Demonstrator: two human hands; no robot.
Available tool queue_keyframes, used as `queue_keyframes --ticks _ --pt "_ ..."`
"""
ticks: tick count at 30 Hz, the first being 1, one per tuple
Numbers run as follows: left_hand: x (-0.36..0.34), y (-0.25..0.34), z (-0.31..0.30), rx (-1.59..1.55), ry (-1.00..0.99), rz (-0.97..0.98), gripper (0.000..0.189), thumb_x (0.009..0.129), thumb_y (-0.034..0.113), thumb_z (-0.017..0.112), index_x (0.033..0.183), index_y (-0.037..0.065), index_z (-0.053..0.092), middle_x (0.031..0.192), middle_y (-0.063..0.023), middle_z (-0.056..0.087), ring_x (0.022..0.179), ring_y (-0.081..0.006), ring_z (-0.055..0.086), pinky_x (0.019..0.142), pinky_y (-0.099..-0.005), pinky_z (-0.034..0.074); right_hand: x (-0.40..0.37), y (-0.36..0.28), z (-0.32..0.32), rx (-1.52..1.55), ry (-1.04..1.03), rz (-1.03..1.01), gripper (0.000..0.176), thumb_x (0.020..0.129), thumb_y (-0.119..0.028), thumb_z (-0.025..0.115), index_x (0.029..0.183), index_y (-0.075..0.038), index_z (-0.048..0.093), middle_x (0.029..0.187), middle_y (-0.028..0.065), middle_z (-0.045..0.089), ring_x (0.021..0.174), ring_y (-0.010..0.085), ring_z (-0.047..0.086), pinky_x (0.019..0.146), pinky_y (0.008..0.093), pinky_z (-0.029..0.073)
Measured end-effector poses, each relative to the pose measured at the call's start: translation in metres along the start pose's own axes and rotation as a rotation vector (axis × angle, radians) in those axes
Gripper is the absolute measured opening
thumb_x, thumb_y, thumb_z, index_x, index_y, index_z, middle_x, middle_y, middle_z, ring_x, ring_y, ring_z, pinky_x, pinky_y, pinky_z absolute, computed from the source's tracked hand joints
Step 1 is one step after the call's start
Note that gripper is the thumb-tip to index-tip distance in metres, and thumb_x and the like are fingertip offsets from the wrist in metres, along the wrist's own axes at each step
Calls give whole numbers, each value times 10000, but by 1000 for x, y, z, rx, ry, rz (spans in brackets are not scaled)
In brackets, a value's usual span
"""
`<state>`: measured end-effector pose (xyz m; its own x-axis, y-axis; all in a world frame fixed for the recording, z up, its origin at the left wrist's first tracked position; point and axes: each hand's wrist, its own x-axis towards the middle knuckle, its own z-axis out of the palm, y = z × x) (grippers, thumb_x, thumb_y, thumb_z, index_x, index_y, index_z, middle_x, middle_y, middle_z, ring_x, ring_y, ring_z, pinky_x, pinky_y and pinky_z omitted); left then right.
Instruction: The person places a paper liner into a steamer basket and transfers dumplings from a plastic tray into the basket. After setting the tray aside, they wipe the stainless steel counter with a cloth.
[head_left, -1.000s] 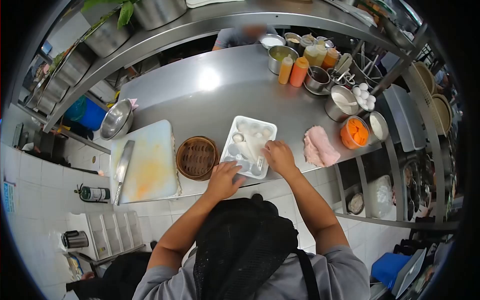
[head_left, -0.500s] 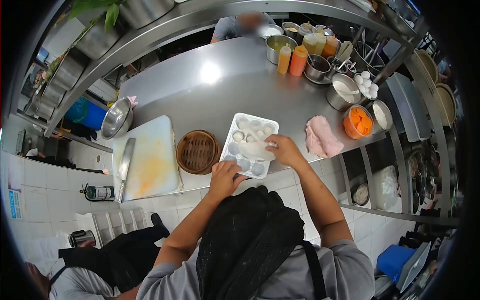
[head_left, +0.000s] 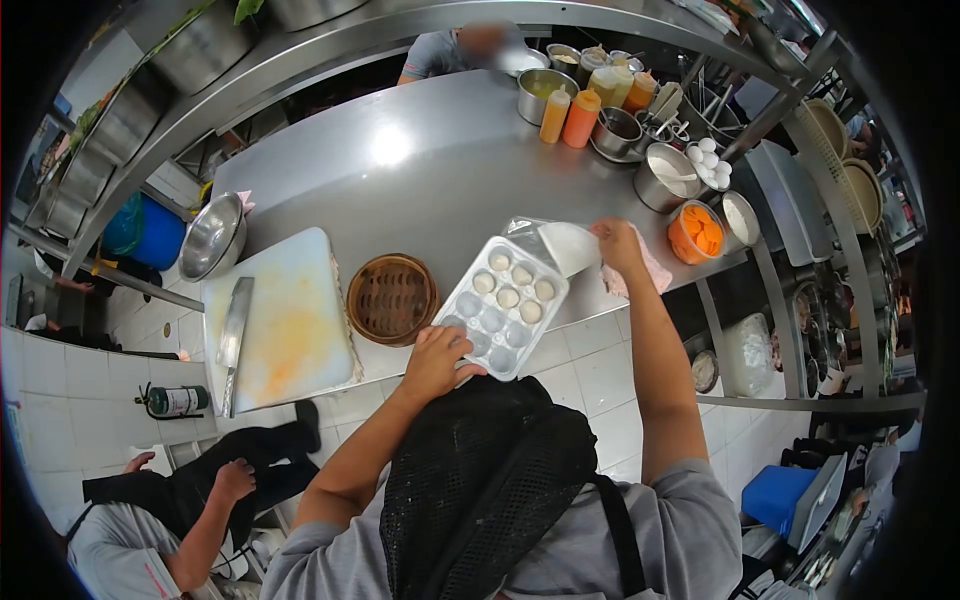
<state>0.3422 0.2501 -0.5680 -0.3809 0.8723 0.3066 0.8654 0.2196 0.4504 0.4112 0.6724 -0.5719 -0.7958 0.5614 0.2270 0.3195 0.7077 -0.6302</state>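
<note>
A round brown steamer basket (head_left: 393, 300) sat just beyond the left hand (head_left: 437, 362), its fingers slightly spread, gripping a white plastic compartment tray (head_left: 492, 318); right of it, the right hand (head_left: 620, 246) pinched a translucent plastic sheet (head_left: 570, 248).

There is room to pass over the desk (head_left: 440, 190) beyond the steamer (head_left: 393, 300); bottles (head_left: 580, 119) and a pot (head_left: 667, 180) obstruct the far right.
</note>
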Motion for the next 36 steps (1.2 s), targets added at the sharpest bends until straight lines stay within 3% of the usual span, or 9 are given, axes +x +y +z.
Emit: queue_keyframes --ticks 6,9,13,15,20,24,27,29,36 --pt "-1 -4 2 -70 28 48 398 735 447 742 912 99 666 1062 -83 601 1031 -294 544 949 -422 375 19 30 -2 -71 -88 -6 122 846 -32 588 895 3 693 814 198 694 771 261 691 694 351 526" --pt "2 -2 -1 -92 1 21 397 745 429 743 927 84 667 1081 -94 604 1051 -307 542 988 -438 366 11 46 17 -9 -143 324 159 856 -147 597 893 -18 682 790 187 689 797 340 681 718 398 524" --pt "2 -4 4 -74 58 24 386 756 417 741 922 76 664 1066 -102 611 1047 -309 549 1002 -452 370 0 16 29 -50 115 216 420 918 -371 614 1150 -21 623 929 183 699 876 314 670 787 408 516" --pt "3 -3 5 -74 73 26 385 758 414 742 920 74 663 1054 -106 613 1042 -307 554 1006 -458 374 -5 8 34 -163 217 -183 472 907 -414 613 1156 -13 622 938 198 695 893 363 667 773 437 518" --pt "17 1 11 -15 88 -14 393 763 412 743 928 64 659 1051 -115 616 1043 -298 563 1042 -471 371 -10 -19 8 -2 -272 160 439 824 -311 720 1121 1 642 936 219 684 925 368 657 793 439 499" --pt "30 2 15 -2 98 -54 409 764 411 743 953 58 663 1092 -126 620 1093 -311 558 1055 -474 363 10 39 3 -143 284 -177 268 817 -206 709 925 35 664 888 246 656 848 365 659 752 430 496" --pt "32 8 7 12 118 -71 435 778 392 746 1029 47 664 1158 -141 617 1148 -326 543 1062 -475 360 14 1 -45 -101 601 -75 277 865 -226 690 891 47 653 810 232 649 740 332 647 657 396 482" --pt "32 14 -7 -156 188 -135 462 778 336 774 1114 45 646 1205 -159 605 1186 -338 528 1068 -475 355 0 -75 -78 409 307 93 260 874 -199 711 823 46 639 710 22 624 672 69 505 604 259 429" --pt "34 14 -72 -735 257 -264 698 762 191 806 1347 1 477 1314 -160 540 1233 -275 507 1048 -390 384 -65 -227 -19 580 -559 -305 135 883 -131 678 903 3 682 715 56 639 657 107 554 618 289 451"
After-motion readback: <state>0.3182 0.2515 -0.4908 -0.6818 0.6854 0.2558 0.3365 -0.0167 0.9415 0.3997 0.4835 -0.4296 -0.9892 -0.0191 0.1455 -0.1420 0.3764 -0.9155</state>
